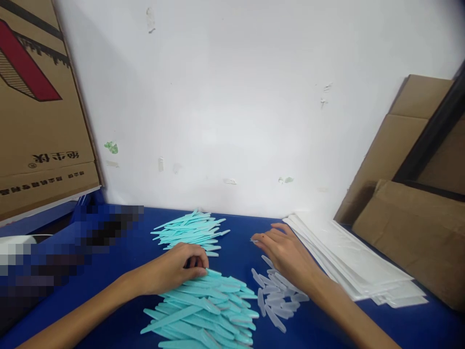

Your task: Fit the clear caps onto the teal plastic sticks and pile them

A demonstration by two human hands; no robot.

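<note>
My left hand [185, 265] is closed, thumb and fingers pinched at the upper edge of the near pile of turquoise eyebrow razors [214, 305]; the razor at its fingertips is partly hidden. A second, looser heap of turquoise razors [189, 230] lies farther back, just beyond that hand. My right hand [281, 247] is raised over the blue table, with a small translucent cap [253, 240] pinched at its fingertips. Beneath and beside its wrist are several translucent blade caps [278, 293] in a loose pile.
Flat white sheets or bags [359, 261] are stacked right of my right forearm. Folded brown cardboard [410, 232] leans at the far right. A printed carton [43, 126] stands at the left. The white wall [232, 106] closes off the back of the blue table [119, 252].
</note>
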